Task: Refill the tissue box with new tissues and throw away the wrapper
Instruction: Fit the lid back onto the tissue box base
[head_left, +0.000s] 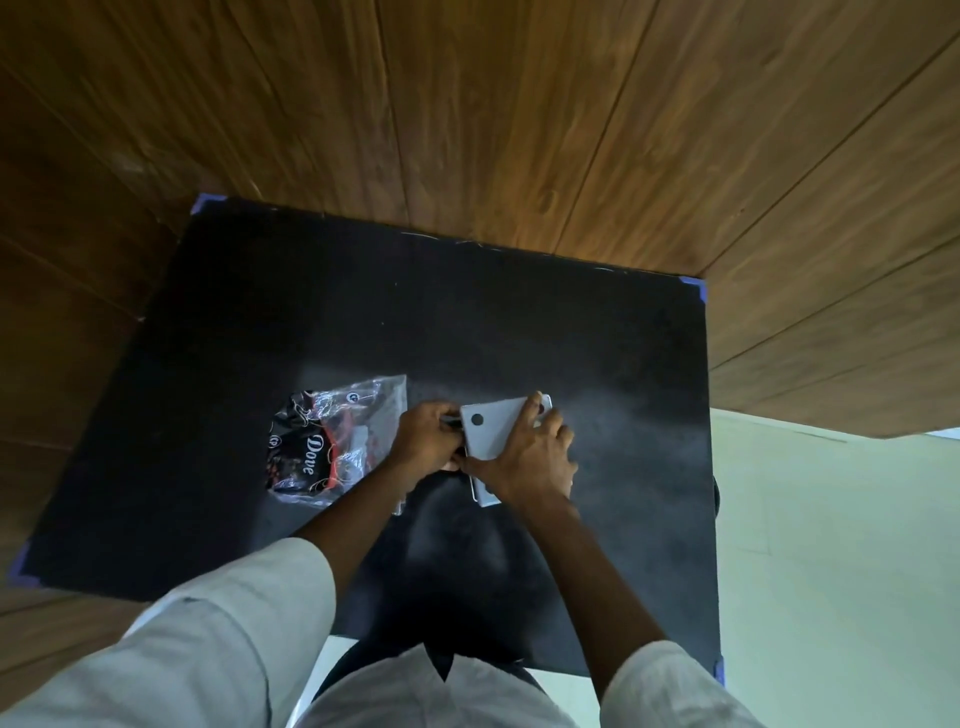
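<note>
A flat grey-white tissue box (488, 434) with a small dark round hole lies on the black table (467, 322) near the middle. My right hand (530, 457) presses down on its top and right side, fingers spread over it. My left hand (423, 441) grips the box's left edge with curled fingers; what they pinch there is hidden. Just left of my hands lies a crumpled clear and black plastic wrapper (327, 447) with white "Dove" lettering. No loose tissues show.
The table has blue tape at its corners (693, 288) and stands against wood-panelled walls (519, 104). A pale floor (831, 545) shows to the right of the table. My light sleeves fill the lower part of the view.
</note>
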